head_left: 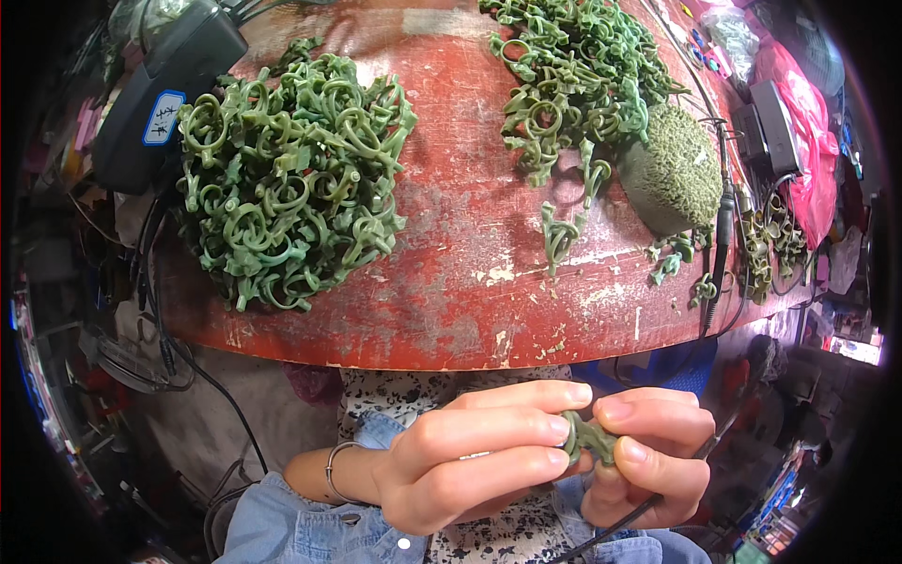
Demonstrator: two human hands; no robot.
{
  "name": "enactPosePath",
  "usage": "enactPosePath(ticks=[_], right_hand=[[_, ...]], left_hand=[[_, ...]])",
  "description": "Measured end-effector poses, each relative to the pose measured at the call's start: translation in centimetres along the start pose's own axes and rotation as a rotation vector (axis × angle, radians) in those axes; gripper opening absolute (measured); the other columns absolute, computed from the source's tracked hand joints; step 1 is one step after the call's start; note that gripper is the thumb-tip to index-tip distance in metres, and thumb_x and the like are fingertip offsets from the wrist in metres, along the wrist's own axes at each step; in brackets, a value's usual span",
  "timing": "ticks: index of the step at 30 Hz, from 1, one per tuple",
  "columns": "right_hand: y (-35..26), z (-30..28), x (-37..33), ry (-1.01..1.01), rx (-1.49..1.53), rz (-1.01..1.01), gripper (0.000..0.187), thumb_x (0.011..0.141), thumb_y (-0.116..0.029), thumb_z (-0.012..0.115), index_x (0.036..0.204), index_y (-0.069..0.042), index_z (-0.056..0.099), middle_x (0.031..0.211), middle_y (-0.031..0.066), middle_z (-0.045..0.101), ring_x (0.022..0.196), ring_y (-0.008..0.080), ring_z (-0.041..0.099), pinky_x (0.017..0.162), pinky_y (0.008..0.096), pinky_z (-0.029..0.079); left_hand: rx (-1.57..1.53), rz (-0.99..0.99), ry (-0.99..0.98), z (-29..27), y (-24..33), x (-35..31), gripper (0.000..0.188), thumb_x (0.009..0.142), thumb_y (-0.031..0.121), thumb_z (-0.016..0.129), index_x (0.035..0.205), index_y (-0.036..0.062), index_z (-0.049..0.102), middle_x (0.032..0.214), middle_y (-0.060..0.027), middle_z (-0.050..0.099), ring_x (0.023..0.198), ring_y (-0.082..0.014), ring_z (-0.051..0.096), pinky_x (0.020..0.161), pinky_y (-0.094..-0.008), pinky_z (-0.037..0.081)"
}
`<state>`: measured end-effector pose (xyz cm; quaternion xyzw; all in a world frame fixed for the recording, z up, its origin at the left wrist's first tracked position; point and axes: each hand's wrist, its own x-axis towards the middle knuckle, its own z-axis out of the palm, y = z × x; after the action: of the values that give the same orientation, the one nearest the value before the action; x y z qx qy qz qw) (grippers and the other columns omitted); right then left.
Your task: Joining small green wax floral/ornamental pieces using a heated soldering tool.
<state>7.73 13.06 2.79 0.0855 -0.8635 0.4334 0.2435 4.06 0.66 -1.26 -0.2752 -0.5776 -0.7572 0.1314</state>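
Close to my body, below the near edge of the red table (pixel 442 320), both hands hold one small green wax ring (pixel 590 440). My left hand (pixel 460 456) has its fingers closed on the ring's left side, thumb hidden. From the right, my right hand (pixel 658 451) pinches the other end between thumb and fingers. The fingers cover much of the ring. On the table lie a large heap of similar green rings (pixel 291 188) at left and another heap (pixel 583 75) at the far right. A few loose rings (pixel 561 233) trail from that second heap toward me.
A green block with a rough, crumbly top (pixel 672 169) stands right, beside a black pen-like tool (pixel 722 249) with a cord. Dark boxes stand at left (pixel 141 103) and right (pixel 766 132), near a pink bag (pixel 799 141). A black cable (pixel 615 520) crosses by my right hand.
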Motion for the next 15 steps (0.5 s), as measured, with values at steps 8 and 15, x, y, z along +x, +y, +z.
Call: enactPosePath(ticks=[8,15], right_hand=[[-0.1,0.5,0.1,0.007,-0.087,0.001,0.018,0.084,-0.015,0.058,0.096,-0.007,0.048,0.085,0.0135,0.053,0.070,0.0200,0.054,0.059,0.0280,0.045],[0.3,0.8,0.0,0.056,-0.035,0.032,0.016,0.084,-0.016,0.058,0.095,-0.006,0.051,0.084,0.0129,0.054,0.070,0.0199,0.054,0.058,0.0274,0.045]], left_hand=[[-0.025,-0.057,0.080,0.5,0.2,-0.1,0.036,0.060,-0.012,0.073,0.090,-0.0086,0.053,0.092,-0.0199,0.053,0.084,-0.0363,0.062,0.073,-0.0360,0.056],[-0.053,-0.152,0.153,1.1,0.5,-0.1,0.034,0.061,-0.012,0.072,0.090,-0.0068,0.054,0.088,-0.0186,0.054,0.084,-0.0353,0.062,0.075,-0.0340,0.056]])
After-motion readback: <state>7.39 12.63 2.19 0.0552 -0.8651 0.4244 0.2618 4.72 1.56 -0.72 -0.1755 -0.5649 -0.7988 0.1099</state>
